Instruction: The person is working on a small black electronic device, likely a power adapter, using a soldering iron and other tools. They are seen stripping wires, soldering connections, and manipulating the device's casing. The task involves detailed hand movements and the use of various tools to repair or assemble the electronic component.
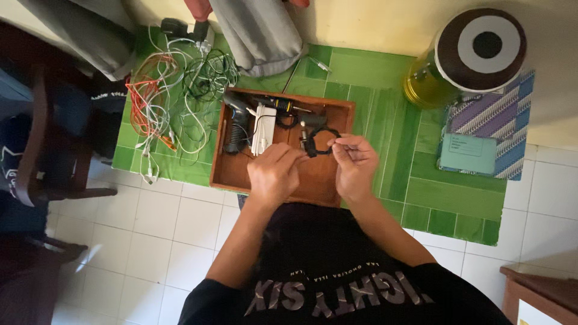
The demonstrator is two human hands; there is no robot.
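1. Over a wooden tray [232, 174] on a green mat [421, 192]: left hand [274, 174] and right hand [355, 165], both pinched narrow on a coiled black cable [316, 141].
2. In the tray's far part: black tools [235, 123], white adapter [263, 129].
3. Left of the tray: tangled orange and white wires [162, 90].
4. Far right: yellow jar [463, 60], patterned pouch [487, 135].

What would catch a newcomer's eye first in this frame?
Probably the two hands at the centre: the left hand and right hand pinch a small black cable loop over an open wooden box on a green mat. Next, the tangle of white and orange cables to the box's left, and the round brown-lidded container at upper right.
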